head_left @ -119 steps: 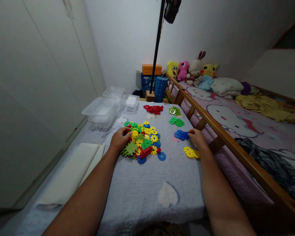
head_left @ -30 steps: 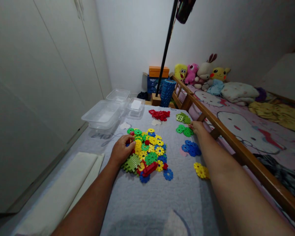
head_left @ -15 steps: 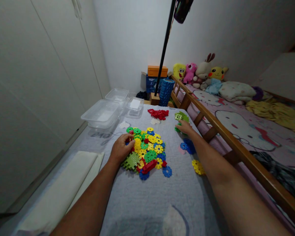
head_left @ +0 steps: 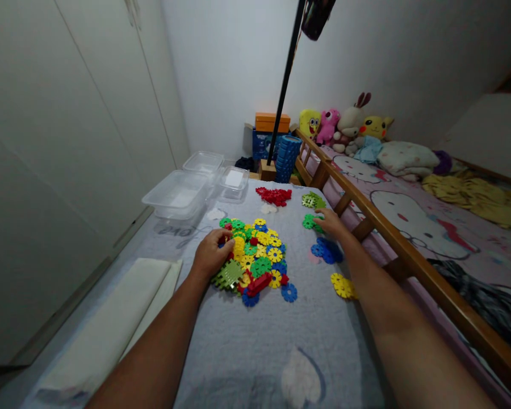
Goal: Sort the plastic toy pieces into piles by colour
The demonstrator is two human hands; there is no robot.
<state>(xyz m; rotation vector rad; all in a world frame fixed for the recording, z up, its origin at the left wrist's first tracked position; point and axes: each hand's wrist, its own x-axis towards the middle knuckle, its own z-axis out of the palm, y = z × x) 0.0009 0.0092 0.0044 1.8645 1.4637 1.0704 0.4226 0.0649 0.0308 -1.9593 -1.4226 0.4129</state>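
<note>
A heap of plastic interlocking discs (head_left: 262,265) in yellow, green, blue and red lies mid-bed. My left hand (head_left: 213,251) rests at its left edge, fingers curved and thumb apart, touching the pieces. A squarish olive-green piece (head_left: 230,274) lies just below that hand. Farther right, my right hand (head_left: 330,222) is over a small group of green discs (head_left: 309,221), its fingers slightly apart and partly covering them. Around it are light-green pieces (head_left: 313,200) behind, blue discs (head_left: 330,251) in front and yellow discs (head_left: 343,286) beside the forearm.
Red pieces (head_left: 275,196) form a pile at the far end. Clear plastic containers (head_left: 176,193) stand at the back left, and a folded white cloth (head_left: 106,318) lies at the near left. A wooden bed rail (head_left: 366,216) runs along the right. A black pole (head_left: 284,85) rises behind.
My right hand has shifted slightly right and back from the green discs, uncovering more of them. My left hand stays at the heap's edge.
</note>
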